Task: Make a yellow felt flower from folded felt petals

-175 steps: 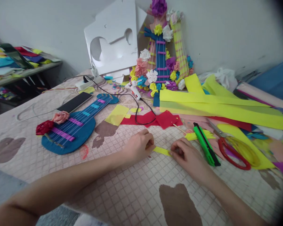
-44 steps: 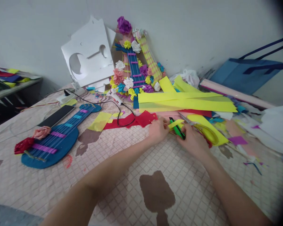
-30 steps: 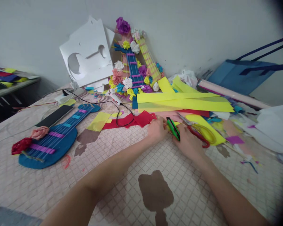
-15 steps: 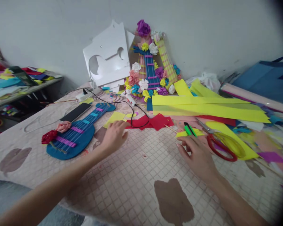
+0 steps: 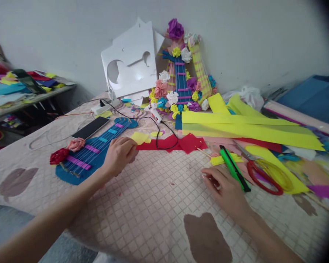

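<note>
Pale quilted tablecloth (image 5: pixel 159 212) covered the surface. L hand (image 5: pixel 119 155) was curled by yellow sheet (image 5: pixel 139 137) and blue guitar (image 5: pixel 94 159); grip: cannot tell. R hand (image 5: pixel 224 187), fingers loosely parted, was just beside green cutter (image 5: pixel 233 166). Rm to move lay btwn hands; scissors (image 5: pixel 250 168) crowded R side.

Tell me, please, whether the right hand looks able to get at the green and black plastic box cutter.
Probably yes: the green and black plastic box cutter lies close beside the right hand, with nothing visible lying over it.
</note>
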### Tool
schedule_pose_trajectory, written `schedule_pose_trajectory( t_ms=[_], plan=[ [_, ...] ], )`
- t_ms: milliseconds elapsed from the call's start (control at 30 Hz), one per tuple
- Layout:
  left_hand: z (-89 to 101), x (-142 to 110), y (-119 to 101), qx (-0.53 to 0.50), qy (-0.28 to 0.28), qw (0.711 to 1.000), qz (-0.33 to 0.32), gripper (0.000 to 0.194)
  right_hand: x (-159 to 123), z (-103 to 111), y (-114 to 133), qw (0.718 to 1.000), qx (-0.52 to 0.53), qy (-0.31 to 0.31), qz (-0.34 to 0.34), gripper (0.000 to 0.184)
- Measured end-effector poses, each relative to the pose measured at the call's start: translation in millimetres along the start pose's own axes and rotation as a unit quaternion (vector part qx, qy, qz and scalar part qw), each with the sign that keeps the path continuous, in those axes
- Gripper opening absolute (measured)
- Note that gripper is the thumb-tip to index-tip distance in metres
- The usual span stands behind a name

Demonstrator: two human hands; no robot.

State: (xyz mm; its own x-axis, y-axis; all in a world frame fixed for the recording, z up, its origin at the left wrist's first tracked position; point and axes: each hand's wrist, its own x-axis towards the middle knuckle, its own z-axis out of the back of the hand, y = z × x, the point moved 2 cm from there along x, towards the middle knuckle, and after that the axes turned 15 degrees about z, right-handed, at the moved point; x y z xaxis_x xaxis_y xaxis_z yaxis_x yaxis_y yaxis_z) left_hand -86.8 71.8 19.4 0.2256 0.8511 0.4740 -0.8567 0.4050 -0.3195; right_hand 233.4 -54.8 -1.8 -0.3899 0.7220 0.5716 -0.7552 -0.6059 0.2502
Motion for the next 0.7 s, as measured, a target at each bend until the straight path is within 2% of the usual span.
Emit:
schedule_pose_trajectory(
  t_ms=[67,133,233,300,367,467,500,600,700],
  plan=[
    [5.5,-11.1,-25.5,-0.012,-0.006,0.999,-0.035,0.014,0.8,-2.0,4.6,1.0,0.014,-0.004,0.01,0.016],
    [4.2,-25.4,-57.7,-0.026,0.023,0.995,-0.089,0.015,3.4,-6.1,12.9,0.999,0.031,0.005,0.019,0.022],
    [-8.7,-46.7,-103.9,-0.041,0.081,0.98,-0.175,0.016,9.0,-16.0,27.2,0.996,0.065,0.05,0.027,0.037],
    [-18.0,-55.3,-123.8,-0.048,0.1,0.972,-0.209,0.017,11.7,-22.5,33.2,0.993,0.093,0.077,0.02,0.038],
    [-23.4,-55.8,-130.9,-0.078,0.13,0.963,-0.221,0.015,12.8,-26.8,34.8,0.989,0.117,0.092,0.016,0.029],
    [-23.7,-37.8,-115.3,-0.123,0.168,0.96,-0.189,0.014,11.8,-28.9,31.9,0.984,0.146,0.098,0.012,0.021],
    [-22.8,-26.8,-103.7,-0.119,0.155,0.968,-0.16,0.015,11.1,-28.9,30.6,0.984,0.152,0.097,0.01,0.02],
    [-26.2,11.6,-59.5,-0.032,0.121,0.991,-0.038,0.013,9.1,-28.8,28.5,0.983,0.158,0.096,0.01,0.02],
    [-39.1,40.4,-23.0,0.025,0.133,0.99,0.045,0.02,7.8,-28.8,28.5,0.982,0.159,0.099,0.009,0.02]
  ],
)
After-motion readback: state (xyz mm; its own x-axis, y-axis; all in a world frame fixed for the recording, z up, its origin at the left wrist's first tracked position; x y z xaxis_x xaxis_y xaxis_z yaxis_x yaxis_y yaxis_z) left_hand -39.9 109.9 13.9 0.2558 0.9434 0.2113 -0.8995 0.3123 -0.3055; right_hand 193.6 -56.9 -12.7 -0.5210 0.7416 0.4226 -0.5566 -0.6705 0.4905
